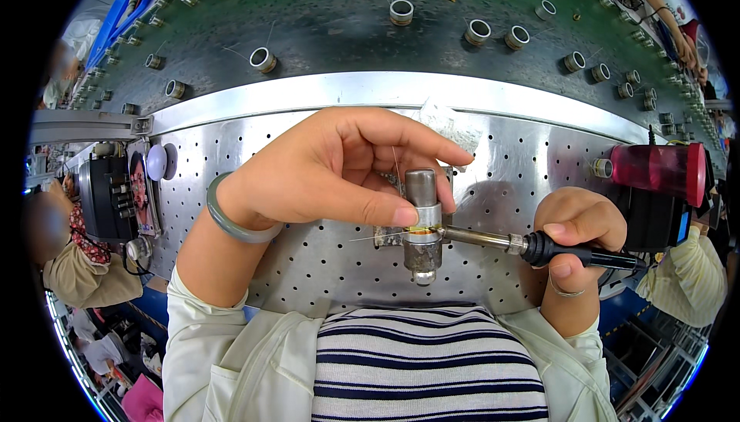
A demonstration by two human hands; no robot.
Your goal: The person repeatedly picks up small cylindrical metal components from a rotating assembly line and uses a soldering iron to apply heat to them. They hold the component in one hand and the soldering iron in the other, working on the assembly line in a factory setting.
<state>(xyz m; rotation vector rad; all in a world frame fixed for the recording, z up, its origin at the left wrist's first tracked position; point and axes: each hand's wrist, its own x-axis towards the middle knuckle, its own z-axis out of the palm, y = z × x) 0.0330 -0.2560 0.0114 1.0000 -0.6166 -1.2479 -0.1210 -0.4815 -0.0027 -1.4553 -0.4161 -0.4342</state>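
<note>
I had the left fingers (388,208) pinched around the ring (428,215), one finger sticking out. The right fingers (568,232) were wrapped around the iron (486,238), its tip by the ring. The ring sat on the post (421,188), toward the worktop's (331,268) near edge. Seating the ring looked done; fixing the wire (378,237) seemed only partly done.
</note>
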